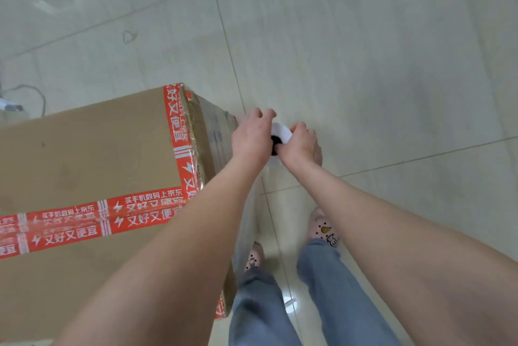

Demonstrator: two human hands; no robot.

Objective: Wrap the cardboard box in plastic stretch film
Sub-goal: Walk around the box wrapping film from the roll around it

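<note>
Both arms reach straight out and down, forearms bare, wrists close together. The left hand (251, 138) curls over the roll (281, 130) from its nine o'clock side, knuckles up, fingertips hooked over the far edge. The right hand (303, 146) clamps on from three o'clock, with a finger or thumb at the dark core hole; which one, I cannot tell. So the hands are together, both gripping the white roll, which shows only as a sliver between them.

Now the writing. Red tape (84, 223) runs across the top of the box (84, 149) and along its right edge, printed in white: "又好又便宜" beside lightning bolts, and above it "买手机数码上京东". Some strips overlap and the lower print is muddled.

The box sits at nine o'clock from the hands, its far right corner just beside the left hand. Film (196, 132) lies crinkled and glossy over that corner and the taped edge, and a translucent sheet hangs down the box's right side under the left forearm.

At six o'clock, jeans (330, 289) and pink clogs (322, 229) stand on the pale tiled floor (364, 65). A cable (30, 90) lies at ten o'clock.
</note>
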